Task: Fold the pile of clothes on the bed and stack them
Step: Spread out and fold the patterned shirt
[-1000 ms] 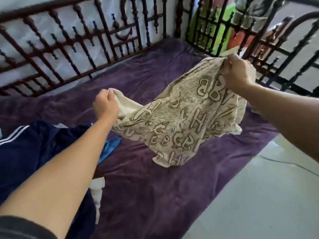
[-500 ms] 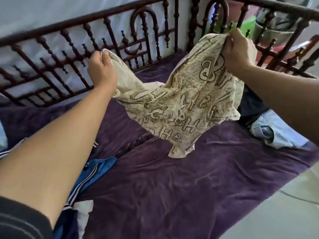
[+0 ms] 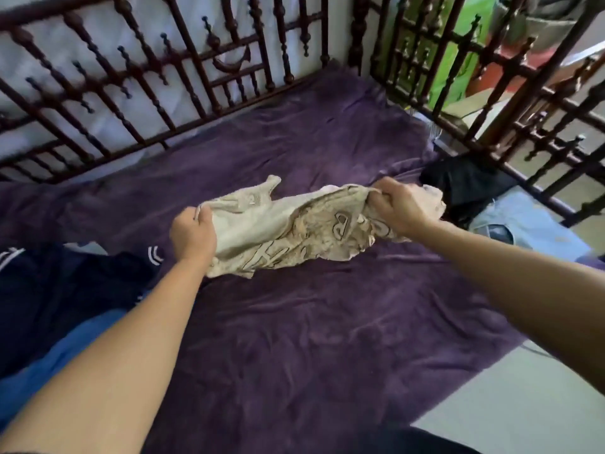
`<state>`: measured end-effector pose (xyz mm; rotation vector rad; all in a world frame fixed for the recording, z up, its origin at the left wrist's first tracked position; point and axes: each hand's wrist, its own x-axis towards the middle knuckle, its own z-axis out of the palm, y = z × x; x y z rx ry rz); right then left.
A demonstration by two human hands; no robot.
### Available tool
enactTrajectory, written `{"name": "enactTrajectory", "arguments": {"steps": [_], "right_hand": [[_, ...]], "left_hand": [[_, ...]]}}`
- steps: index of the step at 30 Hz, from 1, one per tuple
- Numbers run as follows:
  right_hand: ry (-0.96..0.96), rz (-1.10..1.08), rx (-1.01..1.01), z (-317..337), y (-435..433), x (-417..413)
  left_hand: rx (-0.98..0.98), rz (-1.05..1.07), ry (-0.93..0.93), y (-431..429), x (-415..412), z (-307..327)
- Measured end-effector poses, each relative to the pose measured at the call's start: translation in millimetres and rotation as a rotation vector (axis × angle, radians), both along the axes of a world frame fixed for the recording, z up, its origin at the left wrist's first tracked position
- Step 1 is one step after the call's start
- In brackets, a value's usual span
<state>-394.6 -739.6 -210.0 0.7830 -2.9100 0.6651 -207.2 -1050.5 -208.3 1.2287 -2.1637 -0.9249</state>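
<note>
Beige cloth printed with large dark-outlined letters, the garment point(image 3: 288, 231) stretches crumpled between both hands over the middle of the bed. Its lower edge appears to lie on the purple blanket point(image 3: 294, 339). The left hand point(image 3: 193, 235) grips the garment's left end with fingers curled round a bunch of fabric. The right hand point(image 3: 397, 208) clutches the right end in a closed fist, with cloth spilling out past the knuckles. A pointed flap of the garment sticks up between the hands, on the far side.

At the left edge of the bed lies a navy garment point(image 3: 65, 283) with white stripes, with a blue piece point(image 3: 65, 355) beside it, nearer the person. Just beyond the right hand sits a black garment point(image 3: 465, 181), and pale blue jeans point(image 3: 530, 224) lie next to it. Dark turned railings point(image 3: 131, 77) enclose the far sides of the bed. Light floor point(image 3: 507, 404) shows at lower right.
</note>
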Motion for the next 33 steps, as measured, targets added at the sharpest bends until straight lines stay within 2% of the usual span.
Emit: {"name": "enactTrajectory", "arguments": {"steps": [3, 8, 12, 14, 18, 23, 27, 30, 33], "right_hand": [[-0.257, 0.144, 0.195, -83, 16, 67], [-0.540, 0.290, 0.522, -184, 25, 196], [-0.722, 0.468, 0.688, -215, 19, 281], [-0.773, 0.510, 0.692, -212, 18, 300], [-0.730, 0.380, 0.613, -191, 26, 265], [-0.585, 0.011, 0.565, -181, 66, 164], [-0.491, -0.137, 0.531, -215, 97, 88], [-0.607, -0.195, 0.533, -256, 105, 57], [-0.757, -0.099, 0.549, -293, 109, 52]], "left_hand": [[0.032, 0.019, -0.175, -3, 71, -66], [0.083, 0.047, -0.431, -19, 186, -145], [0.150, 0.078, -0.726, -25, 239, -167], [0.179, 0.058, -0.829, -18, 242, -164], [0.104, -0.134, -0.865, 17, 213, -158], [0.268, -0.399, -0.769, 97, 150, -171], [0.354, -0.568, -0.767, 162, 111, -207], [0.390, -0.634, -0.780, 208, 96, -245], [0.390, -0.647, -0.851, 246, 83, -274]]}}
